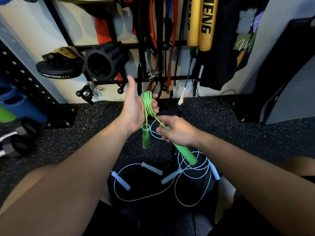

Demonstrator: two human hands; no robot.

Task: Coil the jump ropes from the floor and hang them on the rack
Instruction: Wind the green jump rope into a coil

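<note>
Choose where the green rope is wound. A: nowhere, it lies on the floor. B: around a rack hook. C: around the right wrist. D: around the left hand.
D: the green rope loops around the left hand, while the right hand grips one green handle.

Plainly a gym or training room: black speckled rubber floor (95,120) underfoot, a black wall rack (131,43) hung with resistance bands (152,31), a ribbed foam roller (100,65), a round focus pad (58,71) lettered KEEP DOING and two gold padded striking sticks (207,23). To the left a perforated steel upright (25,77) and part of a dumbbell (20,143), with spring collars (92,90) hung low on the rack. Pale jump ropes (151,168) loose on the floor.
</note>
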